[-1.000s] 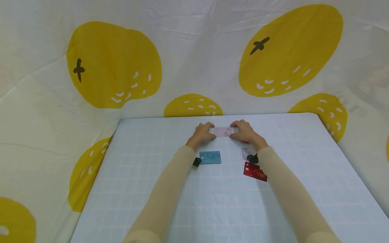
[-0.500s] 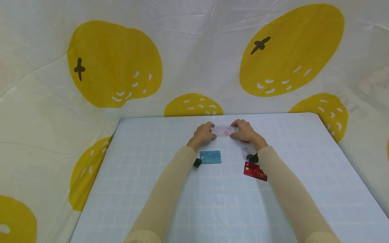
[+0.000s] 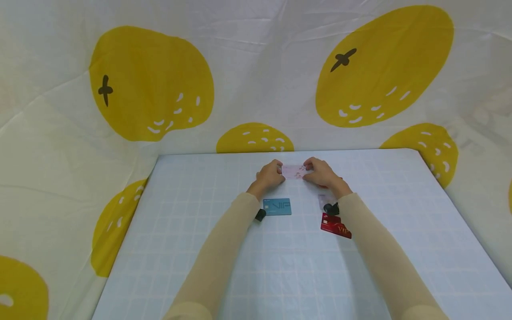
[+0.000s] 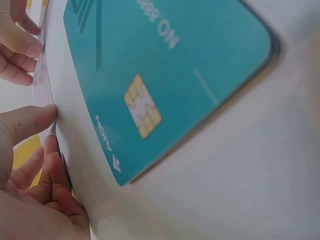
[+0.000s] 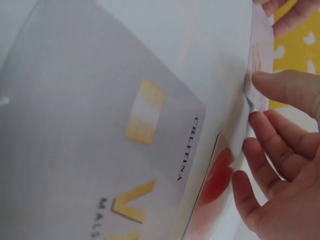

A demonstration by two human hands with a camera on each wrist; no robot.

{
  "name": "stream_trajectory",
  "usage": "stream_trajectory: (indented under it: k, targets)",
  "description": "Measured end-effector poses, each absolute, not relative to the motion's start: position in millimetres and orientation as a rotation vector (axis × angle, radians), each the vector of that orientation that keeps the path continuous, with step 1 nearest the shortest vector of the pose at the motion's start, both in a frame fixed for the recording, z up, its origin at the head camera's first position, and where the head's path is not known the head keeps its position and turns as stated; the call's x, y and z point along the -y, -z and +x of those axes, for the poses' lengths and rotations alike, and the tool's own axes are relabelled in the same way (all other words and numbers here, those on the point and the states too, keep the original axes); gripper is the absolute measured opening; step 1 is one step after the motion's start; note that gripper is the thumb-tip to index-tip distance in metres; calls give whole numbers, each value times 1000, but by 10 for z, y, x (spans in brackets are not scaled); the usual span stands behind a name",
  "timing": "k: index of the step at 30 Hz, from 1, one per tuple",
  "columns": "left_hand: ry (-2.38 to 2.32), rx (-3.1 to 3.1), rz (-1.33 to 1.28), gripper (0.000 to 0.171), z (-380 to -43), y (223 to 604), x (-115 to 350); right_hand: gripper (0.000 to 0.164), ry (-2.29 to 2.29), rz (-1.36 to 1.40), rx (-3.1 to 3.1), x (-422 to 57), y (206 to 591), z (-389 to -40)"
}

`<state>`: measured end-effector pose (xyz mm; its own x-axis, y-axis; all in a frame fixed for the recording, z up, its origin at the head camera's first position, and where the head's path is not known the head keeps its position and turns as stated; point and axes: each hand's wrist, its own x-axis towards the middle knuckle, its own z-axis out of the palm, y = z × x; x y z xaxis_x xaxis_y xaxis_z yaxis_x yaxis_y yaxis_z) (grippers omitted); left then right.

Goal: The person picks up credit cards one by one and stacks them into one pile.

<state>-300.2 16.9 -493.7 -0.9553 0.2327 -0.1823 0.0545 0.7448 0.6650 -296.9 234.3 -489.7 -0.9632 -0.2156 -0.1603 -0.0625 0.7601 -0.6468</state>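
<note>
A pale pink card (image 3: 294, 172) with a small reddish pattern lies crosswise near the far edge of the table. My left hand (image 3: 270, 174) pinches its left end between thumb and fingers. At the opposite end, the thumb and fingers of my right hand (image 3: 321, 173) pinch it too. Nearer to me, below the left hand, is a blue VIP card (image 3: 277, 206), whose gold chip fills much of the left wrist view. A pale grey card (image 5: 150, 165) with gold lettering lies below the right hand, and beside it a card with a red pattern (image 5: 216, 177) is partly covered.
A red VIP card (image 3: 334, 225) lies by the right sleeve, which overlaps its edge. Black wrist cameras sit under each forearm, the right one (image 3: 331, 209) over the grey card. Behind the white gridded table (image 3: 208, 266) hangs a cloth (image 3: 264, 80) with yellow fruit prints.
</note>
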Motion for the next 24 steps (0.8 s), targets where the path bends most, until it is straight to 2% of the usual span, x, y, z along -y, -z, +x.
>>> stream_trajectory:
  k: [13,24]
  targets:
    - [-1185,-2651,233,41,-3007,4953,-115,42,1081,-214,-2741,-2327,4887,-2911]
    - [-1264,-2631,175,37,-2958,4933,-74,42,1206,-101,-2698,-2261,4830,-2824]
